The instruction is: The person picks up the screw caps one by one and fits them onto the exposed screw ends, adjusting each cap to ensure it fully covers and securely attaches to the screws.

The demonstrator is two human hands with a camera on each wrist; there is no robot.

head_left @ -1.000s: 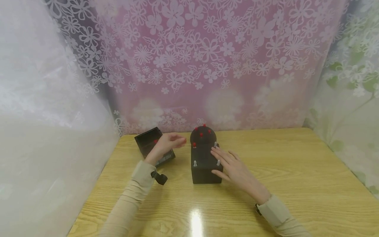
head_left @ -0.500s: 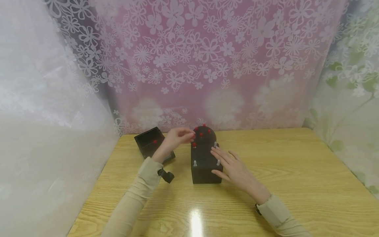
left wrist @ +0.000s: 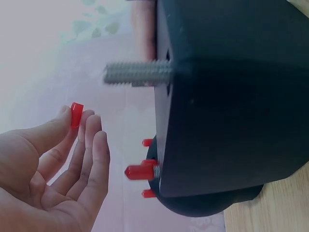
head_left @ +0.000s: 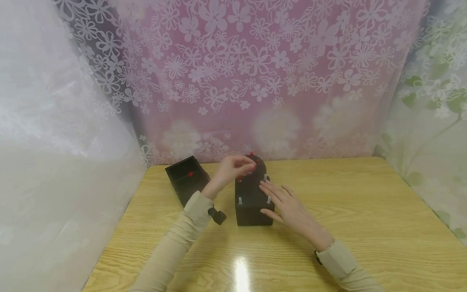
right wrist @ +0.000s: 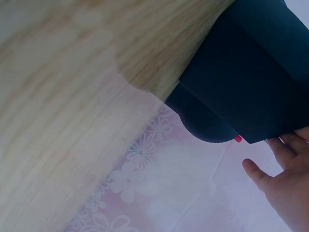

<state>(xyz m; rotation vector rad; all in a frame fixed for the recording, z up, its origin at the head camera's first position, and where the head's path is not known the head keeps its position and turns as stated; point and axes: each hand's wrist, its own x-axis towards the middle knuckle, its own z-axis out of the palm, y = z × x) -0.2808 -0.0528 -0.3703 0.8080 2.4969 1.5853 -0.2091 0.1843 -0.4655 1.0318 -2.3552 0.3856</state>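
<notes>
Between thumb and index finger, my left hand [head_left: 230,171] pinches a small red cap [left wrist: 76,114], held above the rounded far part of a black block [head_left: 254,215]. Bare threaded bolts [left wrist: 137,73] stick up from the block's near part. Near the rounded end a red cap [left wrist: 140,172] covers another bolt, and several more caps show beyond it. My right hand [head_left: 292,207] rests on the block's right side and top edge, fingers extended. In the head view the left hand hides some of the capped bolts.
Left of the block, a black open box [head_left: 184,190] lies at an angle on the wooden table [head_left: 357,211]. Inside it is a small red piece [head_left: 190,174]. A pink flowered curtain [head_left: 233,81] hangs behind the table's back edge.
My left hand has moved right with the red cap, from beside the black open box to over the block's rounded end. The right hand has stayed on the block.
</notes>
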